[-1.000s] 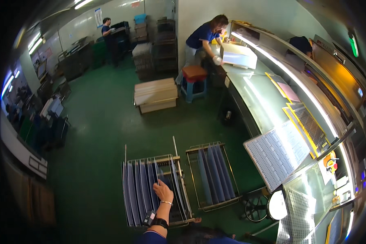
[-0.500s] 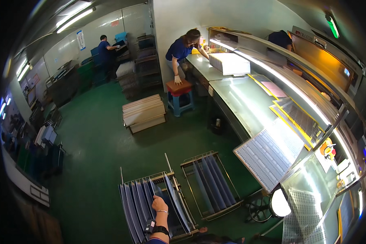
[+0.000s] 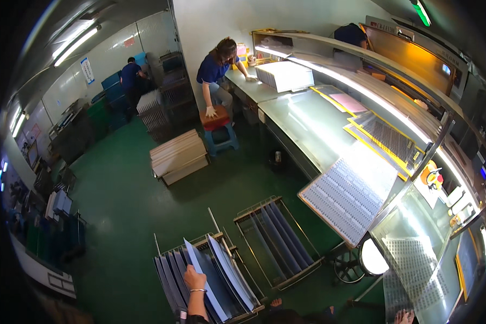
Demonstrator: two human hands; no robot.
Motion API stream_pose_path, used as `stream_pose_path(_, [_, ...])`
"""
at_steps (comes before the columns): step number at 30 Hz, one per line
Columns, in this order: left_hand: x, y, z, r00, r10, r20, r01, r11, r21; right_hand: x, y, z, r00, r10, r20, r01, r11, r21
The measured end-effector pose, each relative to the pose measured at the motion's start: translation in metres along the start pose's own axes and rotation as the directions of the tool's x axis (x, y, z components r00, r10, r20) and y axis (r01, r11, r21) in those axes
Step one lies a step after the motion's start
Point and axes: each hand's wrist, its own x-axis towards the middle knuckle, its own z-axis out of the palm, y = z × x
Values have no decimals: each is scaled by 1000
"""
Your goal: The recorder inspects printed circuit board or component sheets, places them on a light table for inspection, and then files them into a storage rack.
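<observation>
1. Fingers of the left hand (image 3: 195, 278) are closed on the edge of a pale blue panel (image 3: 210, 297), which stands above its neighbours in the near wire rack (image 3: 231, 249). The right hand (image 3: 404, 317) shows at the lower border beside patterned sheets (image 3: 416, 270); whether its fingers grip one cannot be told.

2. Holding the tall panel at one edge could let it twist or sway, and its face might scrape the panels to the right (image 3: 229, 270), which lean close by.

3. On the other side, the darker panels (image 3: 170, 281) stand tightly ranked; a tilt that way could knock or scratch them.

4. Two upright rods (image 3: 213, 220) rise at the rack's far end and could catch a panel swung in that direction.

5. Just to the right, a second wire rack (image 3: 258, 207) bearing more panels crowds the floor, with the wearer's foot (image 3: 276, 303) near its lower end, so a misstep might jolt either frame.

6. Further right, a white-topped stool (image 3: 373, 258) blocks access to the worktable (image 3: 308, 127), where a patterned board (image 3: 345, 200) overhangs the edge and could be bumped.

7. Beyond, stacked boards (image 3: 178, 156) and a seated co-worker (image 3: 216, 70) narrow the aisle.
</observation>
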Motion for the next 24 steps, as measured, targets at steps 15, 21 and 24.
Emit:
stream_pose_path(15, [-49, 126, -323, 937, 296, -186, -340, 641, -689, 95, 12, -4, 976, 168, 139, -191, 967, 170])
stream_pose_path(21, [-156, 248, -243, 912, 393, -116, -238, 278, -930, 158, -4, -123, 958, 127, 259, -204, 932, 299])
stream_pose_path(24, [-240, 327, -153, 748, 635, 191, 54, 228, -972, 162, -30, -182, 977, 146, 153, -196, 897, 397])
